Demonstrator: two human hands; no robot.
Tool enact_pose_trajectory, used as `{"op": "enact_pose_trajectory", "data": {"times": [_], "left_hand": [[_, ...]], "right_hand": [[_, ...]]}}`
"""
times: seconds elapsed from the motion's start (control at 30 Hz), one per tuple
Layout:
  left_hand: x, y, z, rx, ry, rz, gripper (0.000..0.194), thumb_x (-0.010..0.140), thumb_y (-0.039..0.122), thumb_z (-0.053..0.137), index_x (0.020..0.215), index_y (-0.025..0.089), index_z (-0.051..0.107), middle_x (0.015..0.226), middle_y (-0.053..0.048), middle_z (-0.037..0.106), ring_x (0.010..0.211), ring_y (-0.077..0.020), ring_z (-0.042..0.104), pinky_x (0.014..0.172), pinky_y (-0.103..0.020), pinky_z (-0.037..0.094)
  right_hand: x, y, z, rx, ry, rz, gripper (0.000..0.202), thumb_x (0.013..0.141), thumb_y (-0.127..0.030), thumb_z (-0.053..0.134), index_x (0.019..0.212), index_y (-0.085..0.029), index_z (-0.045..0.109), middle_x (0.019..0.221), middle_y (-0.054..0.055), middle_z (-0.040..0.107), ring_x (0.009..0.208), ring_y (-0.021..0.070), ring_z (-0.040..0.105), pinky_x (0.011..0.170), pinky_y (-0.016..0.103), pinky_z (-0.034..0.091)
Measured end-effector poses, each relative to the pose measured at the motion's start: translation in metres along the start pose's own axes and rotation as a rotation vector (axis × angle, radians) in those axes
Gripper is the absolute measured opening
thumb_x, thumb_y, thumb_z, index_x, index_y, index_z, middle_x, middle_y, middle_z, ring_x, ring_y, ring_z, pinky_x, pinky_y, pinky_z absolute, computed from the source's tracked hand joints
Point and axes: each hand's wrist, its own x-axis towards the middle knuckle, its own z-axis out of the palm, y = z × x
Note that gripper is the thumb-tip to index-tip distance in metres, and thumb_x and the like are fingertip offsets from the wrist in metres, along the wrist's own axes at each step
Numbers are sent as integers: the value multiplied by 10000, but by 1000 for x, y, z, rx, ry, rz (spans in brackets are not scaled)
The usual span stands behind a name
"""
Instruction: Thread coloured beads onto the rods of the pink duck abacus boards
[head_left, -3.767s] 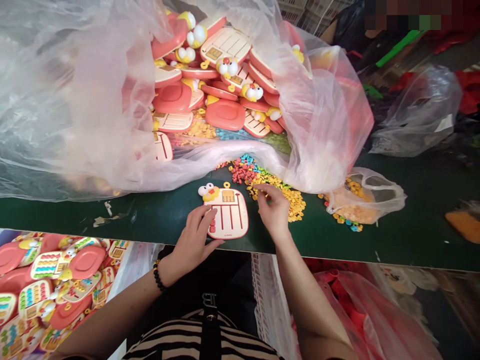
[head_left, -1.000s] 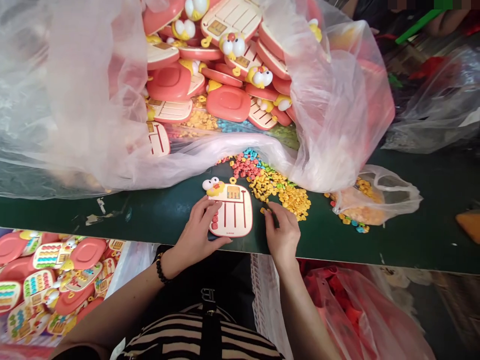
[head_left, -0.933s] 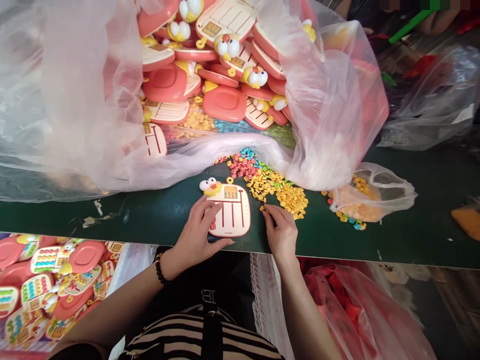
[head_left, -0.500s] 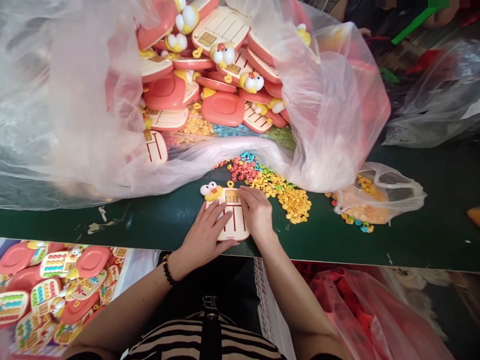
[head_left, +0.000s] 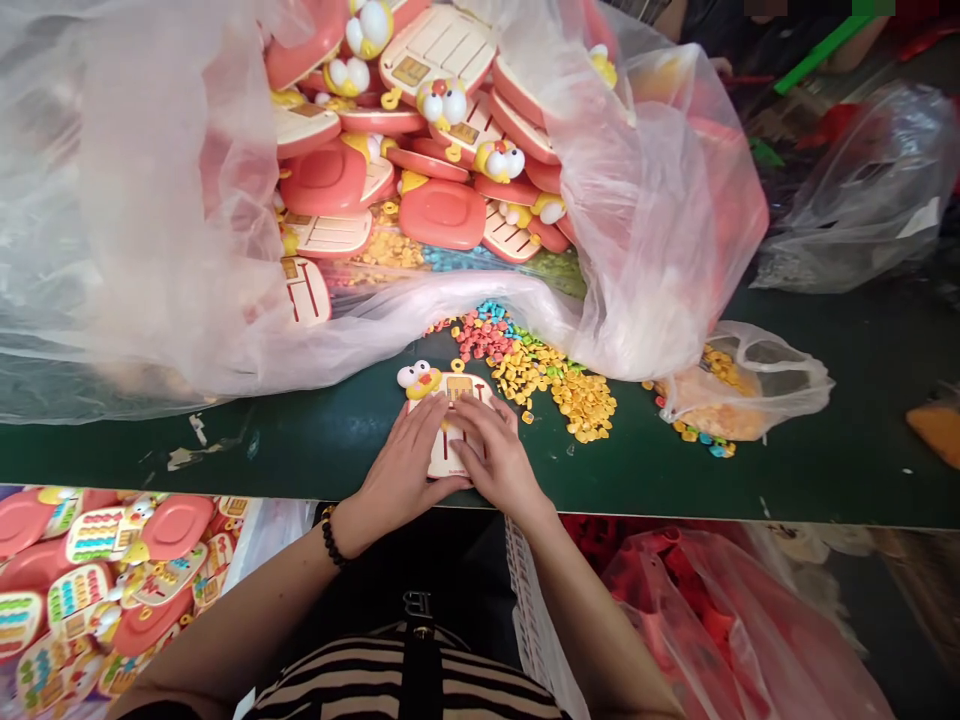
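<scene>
On the near edge of the green table lies a cream toy board (head_left: 448, 462) with red slots, a yellow bird head with bulging white eyes and a small yellow ring on top. My left hand (head_left: 401, 455) holds its left side, fingers across the face and thumb along the bottom edge. Over the right half, my right hand (head_left: 501, 455) is curled, its fingertips and thumb drawn close above the middle slots. A small yellow spot shows by these fingertips; whether they pinch it is unclear. Just beyond the board is a heap of small coloured pieces (head_left: 589, 405), mostly yellow.
A large clear plastic bag (head_left: 652, 250) behind holds many red-backed toy boards (head_left: 442, 215). To the right sits a small bag of yellow pieces (head_left: 720, 405). Filled boards (head_left: 97, 535) are piled at lower left. A red-filled bag (head_left: 697, 600) is below the table at right.
My right hand has moved left from the board's upper right corner to over its middle slots. My left hand stays on the board's left side. The view has shifted slightly.
</scene>
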Motion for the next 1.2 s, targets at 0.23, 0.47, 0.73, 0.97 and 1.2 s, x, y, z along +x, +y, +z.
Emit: {"op": "enact_pose_trajectory", "data": {"times": [0.23,0.47,0.73,0.97,1.2], "left_hand": [[1,3,-11,63,-78,98,381,816,427,668,1117,201,610,1261,-102,597,1319,-313,398,1114,-541,306],[-4,12,-13,171,-91,99,378,811,398,651,1142,218,612,1232,-102,597,1272,-328,417,1113,-601,259],[-8,8,-10,204,-92,108,423,832,432,633,1184,203,582,1279,-115,569,1303,-329,391,1104,-577,303],[-7,5,-11,181,-122,104,393,827,422,648,1148,204,584,1290,-100,564,1305,-322,401,1122,-575,286],[-6,4,-15,169,-137,137,391,803,401,683,1118,188,594,1271,-109,580,1281,-326,413,1101,-574,319]], "right_hand": [[-23,43,-24,-246,412,271,195,887,-317,568,1009,-208,673,942,97,715,885,251,660,802,423,554],[-2,29,-26,129,340,341,210,880,-318,569,1017,-233,703,921,54,695,792,179,667,707,327,579],[35,25,1,-55,279,152,221,918,-261,515,949,-226,731,1063,68,731,1004,224,679,913,408,529],[16,30,-11,-145,185,171,230,927,-265,504,1010,-229,715,1027,58,745,1064,251,658,899,429,519],[55,50,-31,-160,113,59,225,897,-173,525,970,-221,732,965,54,748,916,226,665,841,394,533]]}}
